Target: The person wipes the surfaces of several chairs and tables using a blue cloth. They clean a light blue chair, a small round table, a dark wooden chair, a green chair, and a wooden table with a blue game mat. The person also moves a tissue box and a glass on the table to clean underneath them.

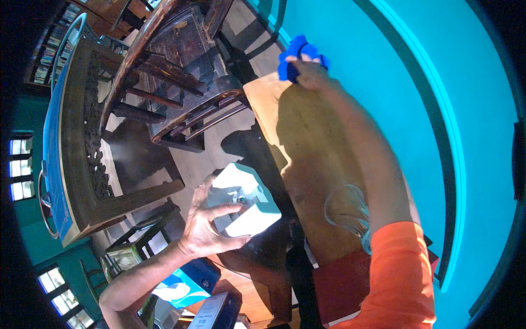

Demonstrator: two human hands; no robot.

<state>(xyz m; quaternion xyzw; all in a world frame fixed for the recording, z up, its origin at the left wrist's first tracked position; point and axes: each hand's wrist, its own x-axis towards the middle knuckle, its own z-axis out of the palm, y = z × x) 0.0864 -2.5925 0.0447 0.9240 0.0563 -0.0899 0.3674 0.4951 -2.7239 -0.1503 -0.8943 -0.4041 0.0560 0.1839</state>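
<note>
My left hand (198,229) grips a white box-shaped holder (256,219) with an open, hollow side facing up. Its thumb reaches over the hollow, and the fingers wrap the outer side. A small round detail shows inside. Farther off, my right arm stretches along the teal wall. At its end my right hand (314,77), slightly blurred, is closed on a blue cloth (296,49) at the far end of a narrow wooden tabletop (323,230). The cloth bunches around the fingers, and whether it touches the wood is hard to tell. A clear glass vessel (345,205) stands beside my right forearm.
Along the right runs the teal wall (400,66) with a dark band. A dark wooden chair (186,66) stands at the upper left, near a carved table (79,142) with a blue top. A red surface (342,285), boxes and a blue folder (216,312) lie nearer.
</note>
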